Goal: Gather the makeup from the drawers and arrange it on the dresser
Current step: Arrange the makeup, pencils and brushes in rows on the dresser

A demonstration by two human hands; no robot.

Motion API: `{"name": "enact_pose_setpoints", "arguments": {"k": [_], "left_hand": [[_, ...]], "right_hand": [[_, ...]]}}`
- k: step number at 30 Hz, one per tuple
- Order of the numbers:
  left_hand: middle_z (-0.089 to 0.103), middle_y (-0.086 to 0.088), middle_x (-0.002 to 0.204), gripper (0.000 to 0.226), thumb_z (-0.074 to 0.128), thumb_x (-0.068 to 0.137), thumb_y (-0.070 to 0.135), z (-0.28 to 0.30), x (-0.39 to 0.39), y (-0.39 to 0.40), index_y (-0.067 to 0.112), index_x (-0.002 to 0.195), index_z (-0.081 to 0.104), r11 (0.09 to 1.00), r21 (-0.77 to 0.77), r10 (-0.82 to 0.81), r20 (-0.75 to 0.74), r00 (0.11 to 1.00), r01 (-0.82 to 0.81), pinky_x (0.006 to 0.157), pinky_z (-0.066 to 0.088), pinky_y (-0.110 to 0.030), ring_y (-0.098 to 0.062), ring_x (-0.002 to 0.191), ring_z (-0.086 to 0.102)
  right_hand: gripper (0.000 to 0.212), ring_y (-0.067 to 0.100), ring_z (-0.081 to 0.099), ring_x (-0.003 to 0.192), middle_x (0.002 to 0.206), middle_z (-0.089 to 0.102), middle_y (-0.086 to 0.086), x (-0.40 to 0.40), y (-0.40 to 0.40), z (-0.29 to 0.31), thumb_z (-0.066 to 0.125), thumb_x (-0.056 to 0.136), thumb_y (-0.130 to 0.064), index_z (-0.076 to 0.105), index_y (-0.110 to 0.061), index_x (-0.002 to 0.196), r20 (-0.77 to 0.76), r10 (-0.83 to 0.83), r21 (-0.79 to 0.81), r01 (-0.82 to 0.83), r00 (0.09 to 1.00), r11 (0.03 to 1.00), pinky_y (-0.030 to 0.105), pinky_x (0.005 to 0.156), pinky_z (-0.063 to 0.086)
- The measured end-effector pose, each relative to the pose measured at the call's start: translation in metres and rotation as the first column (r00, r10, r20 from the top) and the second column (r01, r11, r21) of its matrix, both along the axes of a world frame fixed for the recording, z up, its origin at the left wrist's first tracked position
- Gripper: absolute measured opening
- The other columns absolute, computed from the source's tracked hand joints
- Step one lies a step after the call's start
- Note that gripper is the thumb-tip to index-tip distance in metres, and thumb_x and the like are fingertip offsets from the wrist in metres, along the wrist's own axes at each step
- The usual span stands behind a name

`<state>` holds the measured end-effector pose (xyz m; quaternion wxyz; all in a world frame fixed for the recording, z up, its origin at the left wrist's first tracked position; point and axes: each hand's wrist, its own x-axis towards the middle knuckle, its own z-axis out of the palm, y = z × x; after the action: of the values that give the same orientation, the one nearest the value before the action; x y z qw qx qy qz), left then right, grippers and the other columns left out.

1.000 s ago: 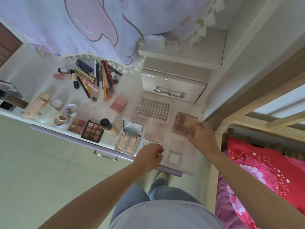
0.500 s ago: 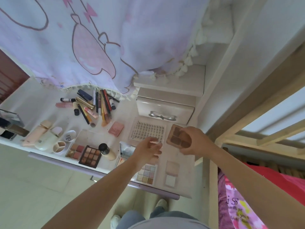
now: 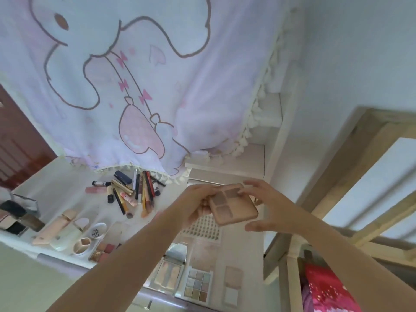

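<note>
A tan square eyeshadow palette (image 3: 233,204) with brown pans is lifted above the white dresser top (image 3: 56,183). My left hand (image 3: 198,203) grips its left edge. My right hand (image 3: 263,203) touches its top right corner with the fingertips, thumb spread below. On the dresser lie a heap of pencils, lipsticks and brushes (image 3: 132,191), a pale multi-pan palette (image 3: 198,284), an open mirrored compact (image 3: 172,266), a small pink palette (image 3: 233,276) and a white tray of false lashes (image 3: 202,228). A reddish palette (image 3: 103,251) shows beside my left forearm.
A pink cartoon-print cloth (image 3: 135,75) with tassels hangs over the back of the dresser. Cream bottles (image 3: 56,228) and a round pot (image 3: 98,230) stand at the left, dark boxes (image 3: 13,217) further left. A wooden bed frame (image 3: 337,188) and red bedding (image 3: 326,289) are on the right.
My right hand lifted the tan palette off the dresser; my left hand came up and took its left edge. The view tilted upward, showing more of the cloth.
</note>
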<state>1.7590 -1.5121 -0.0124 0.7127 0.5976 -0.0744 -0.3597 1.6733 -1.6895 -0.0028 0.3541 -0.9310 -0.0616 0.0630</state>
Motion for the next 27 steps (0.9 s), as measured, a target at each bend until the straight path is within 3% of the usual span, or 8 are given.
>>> {"name": "enact_pose_setpoints", "arguments": {"k": [2,5,9,12,16,20,24,27], "left_hand": [[0.054,-0.003,0.058,0.041,0.043,0.089,-0.001,0.016,0.002,0.003,0.010,0.063,0.072,1.000,-0.010,-0.016,0.036,0.999,0.016,0.041,0.045,-0.015,-0.009,0.047,0.051],[0.058,-0.004,0.062,0.024,0.044,0.091,0.002,0.032,0.003,0.005,0.007,0.081,0.066,1.000,-0.028,-0.012,0.085,0.996,0.014,0.044,0.049,-0.015,-0.009,0.048,0.055],[0.070,0.004,0.080,0.012,0.056,0.088,0.009,0.034,-0.001,0.015,0.015,0.096,0.061,0.984,-0.152,-0.062,0.169,0.984,0.088,0.065,0.055,-0.016,-0.004,0.068,0.067],[0.070,0.013,0.096,0.041,0.066,0.066,0.006,0.030,-0.006,0.022,0.019,0.104,0.060,0.970,-0.141,-0.155,0.279,0.948,0.200,0.078,0.053,-0.017,-0.005,0.084,0.067],[0.072,0.014,0.086,0.037,0.058,0.065,0.000,0.027,-0.013,0.021,0.020,0.096,0.060,0.986,-0.141,-0.042,0.315,0.948,0.091,0.073,0.053,-0.013,-0.001,0.076,0.067],[0.072,0.014,0.076,0.036,0.058,0.065,0.000,0.023,-0.019,0.016,0.019,0.095,0.060,0.989,-0.140,-0.004,0.342,0.940,0.055,0.073,0.052,-0.011,0.001,0.072,0.066],[0.068,0.005,0.082,0.048,0.054,0.080,-0.017,0.014,-0.021,0.007,-0.001,0.125,0.047,0.994,-0.108,0.018,0.271,0.962,0.012,0.079,0.049,-0.018,0.003,0.069,0.066],[0.061,0.000,0.088,0.049,0.048,0.082,-0.017,0.005,-0.022,0.005,0.001,0.128,0.042,0.995,-0.103,0.022,0.233,0.972,0.002,0.073,0.051,-0.014,0.003,0.066,0.065]], "right_hand": [[0.060,-0.018,0.035,0.110,0.123,0.019,-0.037,0.001,0.004,0.016,0.075,0.055,-0.047,0.037,-0.049,0.101,0.011,0.024,0.068,-0.025,1.000,0.997,-0.001,0.084,0.038],[0.054,0.000,0.052,0.101,0.116,0.041,-0.019,0.006,0.007,0.026,0.083,0.059,-0.019,0.044,-0.037,0.090,0.040,0.017,0.208,-0.025,0.999,0.978,0.011,0.083,0.048],[0.052,0.013,0.055,0.094,0.106,0.049,-0.004,0.011,0.012,0.028,0.075,0.041,-0.043,0.046,-0.035,0.083,0.110,-0.153,0.336,0.108,0.982,0.936,0.011,0.072,0.050],[0.050,0.006,0.054,0.096,0.111,0.046,-0.003,0.009,0.017,0.025,0.071,0.050,-0.044,0.051,-0.038,0.095,0.084,-0.192,0.346,0.152,0.978,0.926,0.005,0.072,0.048],[0.065,-0.007,0.049,0.095,0.113,0.041,-0.009,0.005,0.023,0.021,0.059,0.060,-0.044,0.053,-0.030,0.124,0.061,-0.228,0.342,0.195,0.972,0.919,-0.005,0.070,0.039],[0.069,-0.008,0.049,0.092,0.103,0.045,-0.017,-0.002,0.026,0.021,0.061,0.056,-0.047,0.058,-0.027,0.121,0.052,-0.296,0.408,0.250,0.954,0.878,0.000,0.071,0.040],[0.058,-0.004,0.048,0.094,0.108,0.051,-0.005,-0.009,0.025,0.018,0.058,0.059,-0.042,0.062,-0.030,0.115,0.047,-0.357,0.398,0.311,0.933,0.863,0.007,0.079,0.037],[0.055,0.004,0.051,0.102,0.112,0.054,-0.001,-0.012,0.025,0.015,0.059,0.059,-0.041,0.063,-0.030,0.113,0.023,-0.363,0.378,0.328,0.932,0.866,0.017,0.089,0.039]]}}
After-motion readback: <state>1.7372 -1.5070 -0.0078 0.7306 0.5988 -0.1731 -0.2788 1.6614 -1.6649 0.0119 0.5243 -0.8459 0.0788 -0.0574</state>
